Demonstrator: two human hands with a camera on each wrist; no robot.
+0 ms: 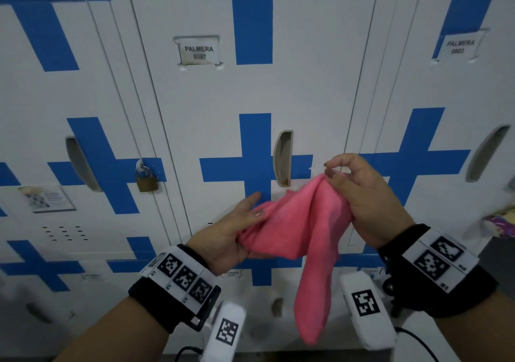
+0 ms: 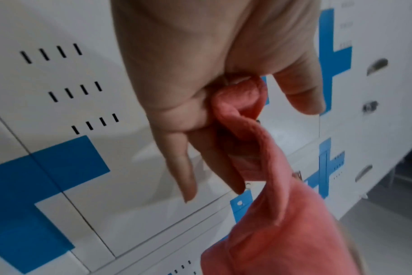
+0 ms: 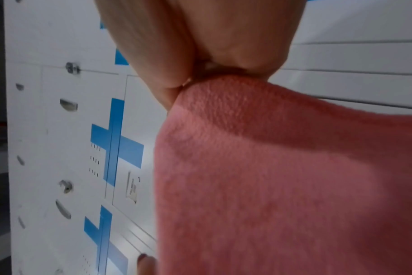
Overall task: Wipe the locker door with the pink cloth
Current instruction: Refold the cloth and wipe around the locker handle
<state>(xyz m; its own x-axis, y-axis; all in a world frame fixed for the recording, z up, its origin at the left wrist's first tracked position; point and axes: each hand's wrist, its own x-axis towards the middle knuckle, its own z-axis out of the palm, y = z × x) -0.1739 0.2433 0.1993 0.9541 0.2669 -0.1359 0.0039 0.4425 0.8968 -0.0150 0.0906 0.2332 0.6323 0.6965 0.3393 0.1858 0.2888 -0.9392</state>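
Observation:
A pink cloth hangs bunched between both hands, just in front of the white locker door with blue crosses and a PALMERA label. My left hand holds the cloth's left part in its palm, fingers curled round a fold. My right hand pinches the top of the cloth between thumb and fingers at the level of the door's recessed handle. A long tail of cloth droops downward. Neither hand touches the door.
A brass padlock hangs on the locker to the left. More lockers with handles stand on both sides and below. A paper notice sticks on the left door. Something colourful shows at the right edge.

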